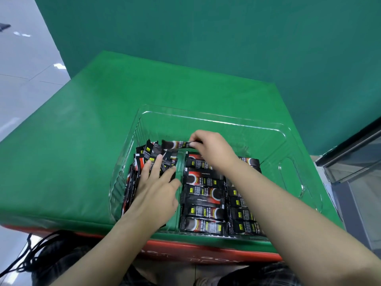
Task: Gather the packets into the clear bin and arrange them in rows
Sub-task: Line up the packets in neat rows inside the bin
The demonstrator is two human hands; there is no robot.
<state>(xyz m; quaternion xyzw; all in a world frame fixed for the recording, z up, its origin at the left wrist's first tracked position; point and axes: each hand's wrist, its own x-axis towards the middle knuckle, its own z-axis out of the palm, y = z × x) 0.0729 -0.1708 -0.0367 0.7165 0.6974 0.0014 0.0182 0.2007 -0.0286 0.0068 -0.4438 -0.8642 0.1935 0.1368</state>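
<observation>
The packet [177, 145] lies crosswise, pinched at its right end by the right hand [212, 149]. The neat rows [204, 195] sit just beneath that grip. The left hand [156, 190] presses flat on the loose pile [144, 159].

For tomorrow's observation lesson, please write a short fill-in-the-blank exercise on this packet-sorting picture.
1. The right hand pinches one ____.
2. The left hand rests flat on the loose pile, at the bin's ____ side.
3. The neat rows lie inside the clear ____.

Missing words: packet; left; bin
</observation>
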